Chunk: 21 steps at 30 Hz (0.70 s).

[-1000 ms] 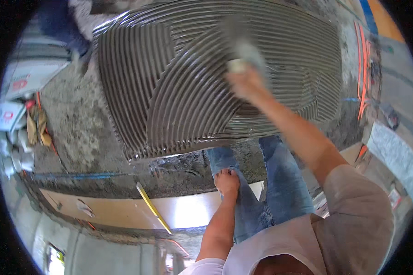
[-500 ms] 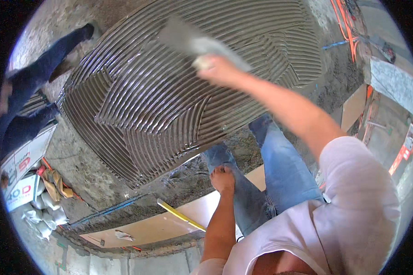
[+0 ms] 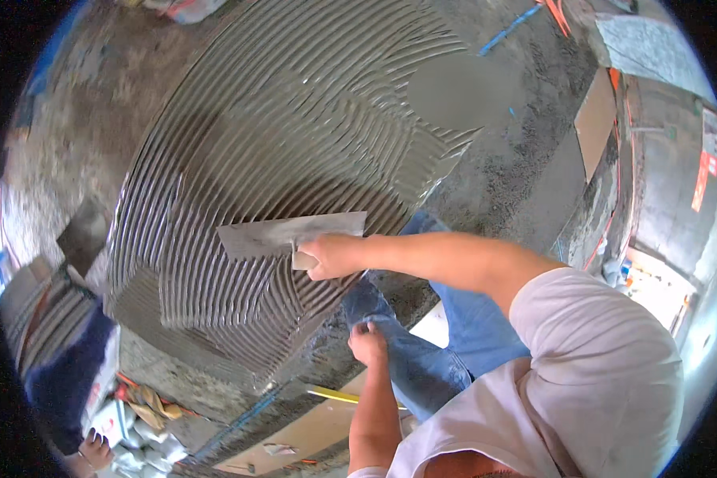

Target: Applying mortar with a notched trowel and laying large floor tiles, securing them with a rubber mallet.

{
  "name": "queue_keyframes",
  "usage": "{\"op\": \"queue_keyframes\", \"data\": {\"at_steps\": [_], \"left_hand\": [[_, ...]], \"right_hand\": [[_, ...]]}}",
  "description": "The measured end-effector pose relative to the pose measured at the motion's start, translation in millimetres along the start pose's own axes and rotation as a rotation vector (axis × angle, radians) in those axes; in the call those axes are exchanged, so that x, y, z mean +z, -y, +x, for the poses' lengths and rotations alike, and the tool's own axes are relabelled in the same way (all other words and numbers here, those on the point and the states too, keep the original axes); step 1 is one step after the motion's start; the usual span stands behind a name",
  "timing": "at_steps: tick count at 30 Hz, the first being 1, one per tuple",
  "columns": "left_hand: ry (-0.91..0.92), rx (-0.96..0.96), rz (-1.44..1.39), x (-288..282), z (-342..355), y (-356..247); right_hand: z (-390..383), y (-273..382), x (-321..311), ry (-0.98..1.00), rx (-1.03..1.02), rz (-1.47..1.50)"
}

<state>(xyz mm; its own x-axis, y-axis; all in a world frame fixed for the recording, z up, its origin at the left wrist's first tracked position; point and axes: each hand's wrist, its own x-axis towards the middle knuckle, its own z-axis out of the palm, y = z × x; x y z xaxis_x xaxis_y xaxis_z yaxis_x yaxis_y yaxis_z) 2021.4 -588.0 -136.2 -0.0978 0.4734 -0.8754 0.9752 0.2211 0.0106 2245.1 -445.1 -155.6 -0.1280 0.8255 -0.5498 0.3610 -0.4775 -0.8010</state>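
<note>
My right hand (image 3: pixel 331 256) is closed around the handle of a long flat metal trowel (image 3: pixel 263 236). The blade lies across the ridged grey mortar bed (image 3: pixel 207 271), near its side closest to my knees. Combed lines run over most of the bed, in curves and crossing patches. My left hand (image 3: pixel 368 344) rests at my left knee with its fingers curled, and nothing shows in it. My legs in blue jeans (image 3: pixel 486 319) are bent beside the bed.
At the left is another person's dark sleeve or trouser leg (image 3: pixel 72 374), near a grey flat plate (image 3: pixel 84 237). A yellow bar (image 3: pixel 334 394) lies by a tan board (image 3: pixel 307 434). White bags (image 3: pixel 147 450) lie lower left; orange cables (image 3: pixel 558 16) lie upper right.
My right hand has drawn the trowel from the far part of the bed back toward my knees. The view has turned. My left hand stays at the knee, and the other person has shifted.
</note>
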Motion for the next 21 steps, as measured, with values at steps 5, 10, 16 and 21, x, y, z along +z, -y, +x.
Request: {"op": "queue_keyframes", "data": {"at_steps": [5, 10, 16, 21], "left_hand": [[-0.052, -0.002, 0.027, 10.6, 3.6, -0.5], [-0.09, 0.014, -0.081, 15.5, -1.3, -9.3], [-0.177, 0.052, -0.628, -9.8, -30.3, -70.3], [-0.115, 0.095, -0.889, 1.9, -35.0, -52.2]], "right_hand": [[-29.3, -56.4, -113.0, -0.377, 0.039, 0.18], [-103.9, -120.0, -254.9, -0.809, 0.32, 0.339], [-178.9, -135.3, -354.6, -0.94, 0.308, 0.604], [-185.2, -112.5, -391.3, -0.987, 0.289, 0.846]]}}
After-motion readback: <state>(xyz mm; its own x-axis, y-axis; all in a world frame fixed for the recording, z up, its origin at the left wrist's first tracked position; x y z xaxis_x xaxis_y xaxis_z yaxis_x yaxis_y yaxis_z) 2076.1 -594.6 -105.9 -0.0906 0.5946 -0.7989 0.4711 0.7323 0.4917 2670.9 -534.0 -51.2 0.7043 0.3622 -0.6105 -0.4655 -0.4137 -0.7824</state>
